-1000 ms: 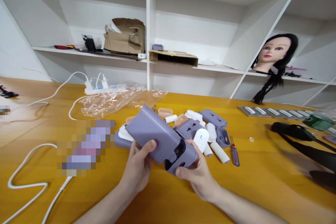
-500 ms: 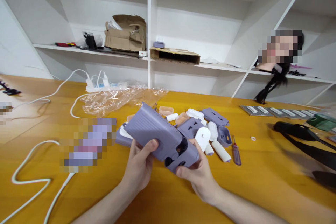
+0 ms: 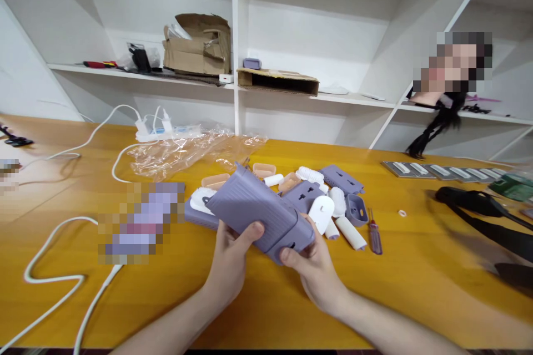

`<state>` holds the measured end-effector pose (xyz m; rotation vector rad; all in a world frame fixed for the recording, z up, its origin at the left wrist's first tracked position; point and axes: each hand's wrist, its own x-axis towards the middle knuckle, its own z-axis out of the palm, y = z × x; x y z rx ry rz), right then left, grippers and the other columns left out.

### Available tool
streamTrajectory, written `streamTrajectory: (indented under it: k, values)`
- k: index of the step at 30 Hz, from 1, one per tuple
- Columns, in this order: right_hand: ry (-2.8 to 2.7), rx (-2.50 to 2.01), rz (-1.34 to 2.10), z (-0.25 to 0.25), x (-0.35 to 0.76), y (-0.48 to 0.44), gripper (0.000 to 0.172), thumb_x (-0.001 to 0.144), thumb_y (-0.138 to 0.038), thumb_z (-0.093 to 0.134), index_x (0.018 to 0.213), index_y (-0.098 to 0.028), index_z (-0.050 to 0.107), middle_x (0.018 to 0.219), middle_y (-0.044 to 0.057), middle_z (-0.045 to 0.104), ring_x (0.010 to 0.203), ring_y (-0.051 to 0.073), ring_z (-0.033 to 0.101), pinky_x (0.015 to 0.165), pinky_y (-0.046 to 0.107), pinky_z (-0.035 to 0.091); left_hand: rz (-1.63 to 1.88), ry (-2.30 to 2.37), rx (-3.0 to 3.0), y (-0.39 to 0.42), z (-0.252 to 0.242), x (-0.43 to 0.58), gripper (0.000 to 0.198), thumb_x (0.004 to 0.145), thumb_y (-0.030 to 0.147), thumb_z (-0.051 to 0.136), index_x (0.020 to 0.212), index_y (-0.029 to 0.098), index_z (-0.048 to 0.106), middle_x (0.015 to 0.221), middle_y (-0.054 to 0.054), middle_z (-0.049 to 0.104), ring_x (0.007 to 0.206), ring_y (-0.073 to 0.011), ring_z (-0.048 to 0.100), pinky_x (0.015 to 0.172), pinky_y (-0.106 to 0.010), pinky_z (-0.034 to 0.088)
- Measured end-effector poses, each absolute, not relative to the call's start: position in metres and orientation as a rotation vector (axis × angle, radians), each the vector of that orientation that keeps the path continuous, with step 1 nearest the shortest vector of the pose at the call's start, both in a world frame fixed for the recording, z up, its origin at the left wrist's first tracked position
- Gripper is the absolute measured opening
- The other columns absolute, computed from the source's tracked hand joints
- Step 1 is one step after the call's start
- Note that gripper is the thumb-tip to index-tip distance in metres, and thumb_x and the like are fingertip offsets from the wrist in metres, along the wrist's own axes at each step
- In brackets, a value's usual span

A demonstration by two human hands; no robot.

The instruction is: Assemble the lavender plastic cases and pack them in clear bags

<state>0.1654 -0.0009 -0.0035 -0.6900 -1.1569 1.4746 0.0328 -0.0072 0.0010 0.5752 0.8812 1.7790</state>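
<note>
Above the table, my left hand (image 3: pixel 231 260) grips a purple ribbed plastic housing (image 3: pixel 250 202), thumb on its upper face. My right hand (image 3: pixel 320 274) is closed around a purple end piece (image 3: pixel 297 237), which meets the housing along a thin seam. A small dark opening shows in the end piece near my right thumb. The fingers behind both parts are hidden. Just beyond lie a white rounded plate (image 3: pixel 322 213), a white roller (image 3: pixel 350 233), a purple slotted panel (image 3: pixel 302 197) and a small purple cup (image 3: pixel 356 209). Another purple part with a white piece (image 3: pixel 200 199) lies behind the housing.
A screwdriver (image 3: pixel 375 236) lies right of the loose parts. Crumpled clear plastic (image 3: pixel 187 152) and a power strip (image 3: pixel 166 133) are at the back left. A white cable (image 3: pixel 54 277) runs along the left. A black strap (image 3: pixel 470 199) lies at the right.
The end piece has moved against the housing, and the wide gap with dark openings between them has closed to a seam. Both hands keep their grip.
</note>
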Motion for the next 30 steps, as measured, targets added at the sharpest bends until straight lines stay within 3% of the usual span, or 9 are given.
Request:
streamTrajectory:
  k: [11,16,24,30]
  values:
    - [-1.299,-0.702,1.499,0.004,0.171,-0.002,0.056,0.070,-0.029,0.074,0.115,-0.029,0.040,0.114,0.003,0.059,0.104,0.019,0.055,0.092,0.035,0.042,1.740,0.930,0.655,-0.012,-0.010,0.030,0.057,0.058,0.027,0.080,0.109,0.026,0.055,0.094,0.001,0.067,0.087,-0.0172,0.062,0.080,-0.029,0.048]
    - [-1.339,-0.711,1.437,0.008,0.169,-0.002,0.077,0.056,-0.017,0.082,0.114,-0.031,0.034,0.116,0.002,0.055,0.103,0.020,0.055,0.089,0.034,0.044,1.724,0.916,0.668,-0.014,-0.013,0.035,0.058,0.057,0.026,0.080,0.109,0.024,0.055,0.093,0.000,0.068,0.090,-0.0184,0.062,0.082,-0.031,0.047]
    - [-0.897,-0.753,1.518,0.007,0.154,-0.017,0.085,0.050,-0.011,0.082,0.118,-0.034,0.036,0.113,0.000,0.059,0.097,0.020,0.059,0.085,0.035,0.047,1.731,0.947,0.630,-0.017,-0.015,0.051,0.048,0.057,0.026,0.079,0.101,0.022,0.057,0.088,0.000,0.068,0.086,-0.0177,0.063,0.080,-0.031,0.048]
    - [-0.610,-0.783,1.536,0.006,0.157,-0.020,0.066,0.061,-0.030,0.077,0.119,-0.036,0.047,0.105,-0.003,0.066,0.099,0.021,0.059,0.085,0.036,0.049,1.700,0.964,0.700,-0.020,-0.019,0.064,0.050,0.057,0.026,0.078,0.101,0.022,0.056,0.084,0.000,0.069,0.083,-0.0191,0.065,0.079,-0.032,0.051]
